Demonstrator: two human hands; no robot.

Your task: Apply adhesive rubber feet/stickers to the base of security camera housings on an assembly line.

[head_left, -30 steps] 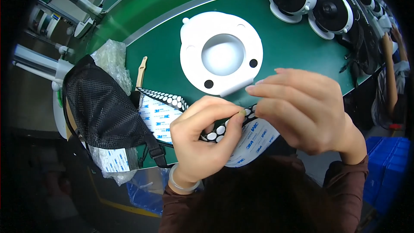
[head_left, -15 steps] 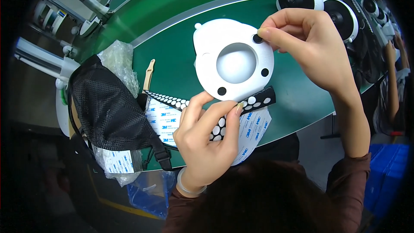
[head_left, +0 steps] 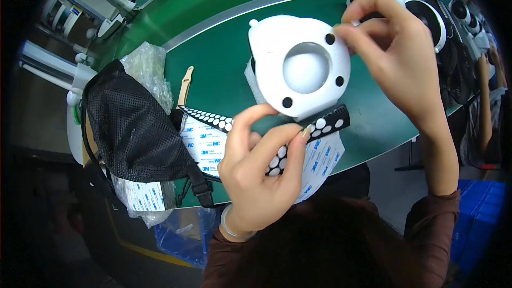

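A white rounded plastic housing (head_left: 266,69) lies on the green table with a round recess in its middle. Three black round pads are stuck on its face; the top right pad (head_left: 330,39) is beside my right fingertips. My right hand (head_left: 400,48) is closed in a pinch just off the housing's edge; whatever it may hold is too small to make out. Between thumb and finger, my left hand (head_left: 261,165) grips a black strip with white dots (head_left: 337,118). Its index fingertip is at the housing's lower edge. Under that hand lies white backing paper with blue print (head_left: 320,168).
At left sit a black mesh bag (head_left: 133,128) and clear bubble wrap (head_left: 146,69). A beige flat stick (head_left: 186,86) lies beside them. Several white camera-like units with black fronts (head_left: 426,18) stand at the far right, near another person's arm (head_left: 484,96). Blue crates (head_left: 480,218) are at lower right.
My right hand has come away from the top right pad, up and to the right, leaving it on the housing. The housing and my left hand appear shifted slightly right in view.
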